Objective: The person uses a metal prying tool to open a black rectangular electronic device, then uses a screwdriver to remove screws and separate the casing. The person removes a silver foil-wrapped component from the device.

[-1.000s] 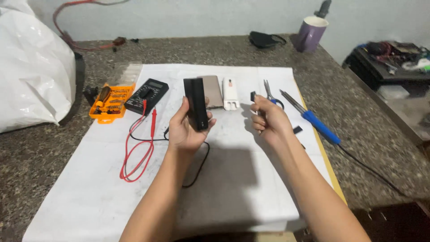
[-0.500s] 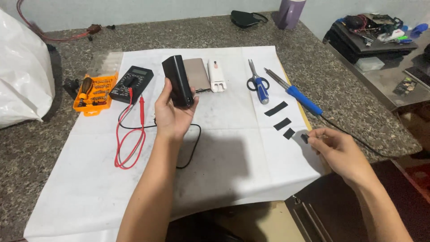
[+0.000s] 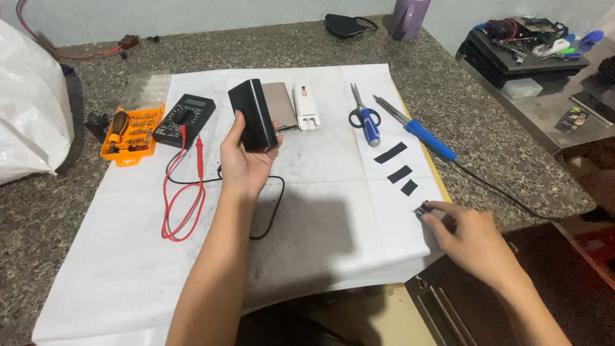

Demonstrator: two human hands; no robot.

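Observation:
My left hand (image 3: 245,163) holds a black box-shaped power bank (image 3: 254,115) upright above the white paper sheet (image 3: 307,211). My right hand (image 3: 471,237) rests at the sheet's right edge, its fingertips pinching a small dark piece (image 3: 421,209) against the paper. Three black tape strips (image 3: 398,168) lie just above that hand. A black cable (image 3: 272,205) loops on the sheet below my left wrist.
A multimeter (image 3: 186,120) with red leads (image 3: 182,198), an orange screwdriver set (image 3: 131,131), a tan flat case (image 3: 280,104), a white device (image 3: 305,106), blue scissors (image 3: 365,117) and a blue soldering iron (image 3: 423,136) lie on the sheet. A white bag (image 3: 29,109) sits left.
My right hand moved from the middle of the sheet down to its right edge. My left hand kept hold of the black power bank throughout.

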